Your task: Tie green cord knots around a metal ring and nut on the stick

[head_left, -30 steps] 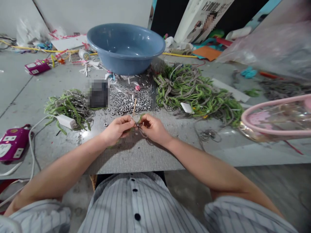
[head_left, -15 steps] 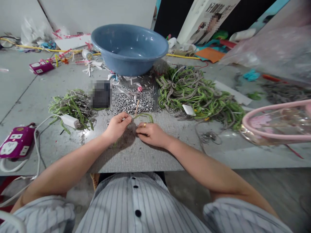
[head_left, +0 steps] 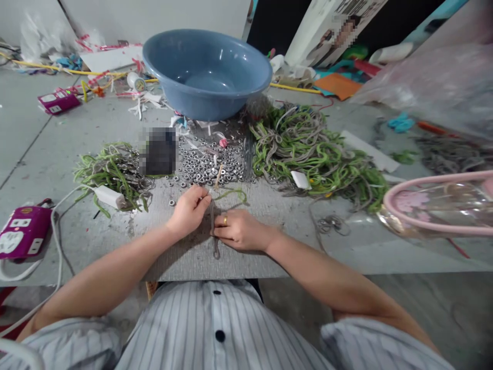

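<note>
Head view, near to far. A striped shirt (head_left: 215, 329) fills the lower edge, and both forearms reach over the front of the grey desk (head_left: 269, 257).

The right hand (head_left: 239, 231), which wears a ring, lies low on the desk with its fingers closed on the cord (head_left: 212, 226). The left hand (head_left: 188, 210) sits just beyond it, its fingertips pinched on the upper part of the same cord.

A second ago both hands were raised and close together, working the cord between the fingertips. They have since separated and dropped, and the right hand has drawn back toward the body. The cord now lies stretched on the desk between the hands. From this, the fingertip work appears finished and the piece seems to be being pulled straight.

The cord is thin and limp. Its grey length runs toward the body and ends in a small loop near the desk edge. Its green length arcs away to the right, just beyond the right hand.

Just beyond the hands lie a bed of small metal washers (head_left: 208, 162) and a thin wooden stick (head_left: 219, 176). Piles of green and grey cords lie on either side, the left pile (head_left: 111, 169) smaller than the right pile (head_left: 316, 149). A white adaptor (head_left: 110, 195) rests against the left pile, and a magenta power strip (head_left: 23, 231) lies at the far left. A pink-rimmed clear container (head_left: 439, 203) stands to the right. A blue basin (head_left: 208, 72) stands farthest back, among scraps.
</note>
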A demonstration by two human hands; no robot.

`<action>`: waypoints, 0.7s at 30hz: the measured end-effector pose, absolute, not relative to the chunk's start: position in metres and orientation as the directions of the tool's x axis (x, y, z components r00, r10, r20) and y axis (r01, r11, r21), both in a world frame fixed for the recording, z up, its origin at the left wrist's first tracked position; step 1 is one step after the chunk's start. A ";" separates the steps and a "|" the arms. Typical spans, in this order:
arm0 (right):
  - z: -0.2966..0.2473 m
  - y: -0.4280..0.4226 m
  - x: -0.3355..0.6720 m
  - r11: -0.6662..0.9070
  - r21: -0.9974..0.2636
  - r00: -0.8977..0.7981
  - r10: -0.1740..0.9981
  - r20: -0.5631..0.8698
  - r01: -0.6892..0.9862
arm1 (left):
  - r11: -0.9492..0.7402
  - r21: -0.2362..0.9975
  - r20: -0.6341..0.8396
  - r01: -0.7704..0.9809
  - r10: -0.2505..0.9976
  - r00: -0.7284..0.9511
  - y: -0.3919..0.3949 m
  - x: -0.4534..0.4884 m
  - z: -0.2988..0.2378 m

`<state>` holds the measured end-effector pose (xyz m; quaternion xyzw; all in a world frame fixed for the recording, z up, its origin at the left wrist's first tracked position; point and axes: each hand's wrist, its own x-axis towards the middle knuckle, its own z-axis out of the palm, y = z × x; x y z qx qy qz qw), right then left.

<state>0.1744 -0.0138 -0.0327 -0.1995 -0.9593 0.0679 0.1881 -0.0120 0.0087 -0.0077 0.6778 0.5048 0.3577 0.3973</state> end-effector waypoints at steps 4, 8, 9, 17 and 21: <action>-0.028 -0.016 0.176 0.883 -0.280 -0.821 0.459 0.340 0.378 | -0.168 0.895 0.076 0.413 0.970 0.229 0.013 -0.014 -0.007; -0.018 -0.014 0.182 0.748 -0.516 -0.605 0.652 0.457 0.417 | -0.173 0.890 0.056 0.421 0.960 0.276 0.017 -0.016 0.000; -0.015 -0.012 0.182 0.701 -0.558 -0.498 0.711 0.496 0.445 | -0.187 0.881 0.048 0.435 0.949 0.312 0.017 -0.016 0.003; -0.004 0.009 0.179 0.439 -0.753 -0.259 0.898 0.355 0.491 | -0.232 0.803 -0.021 0.549 0.909 0.416 0.020 -0.009 0.029; -0.010 0.013 0.174 0.263 -0.909 -0.319 0.935 0.157 0.322 | -0.143 0.852 -0.062 0.504 0.928 0.368 0.018 -0.008 0.021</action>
